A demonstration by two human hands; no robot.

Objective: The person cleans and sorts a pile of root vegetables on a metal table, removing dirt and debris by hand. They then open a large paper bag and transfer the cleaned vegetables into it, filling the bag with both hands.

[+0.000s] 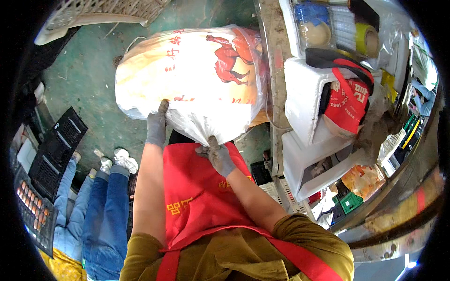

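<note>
A large, full plastic sack lies before me, printed with a red camel and red writing. My left hand, in a grey work glove with a darkened grip, holds the sack's near edge, thumb on top. Gathered white plastic of the sack runs into my right hand, gloved the same way and closed around it, just above my red apron. The far side of the sack and its underside are hidden.
At right, a metal-edged bench holds white foam boxes, a red bag and tape rolls. Black crates stand at left, near two people in jeans. A pale woven basket is at top left. Green floor surrounds the sack.
</note>
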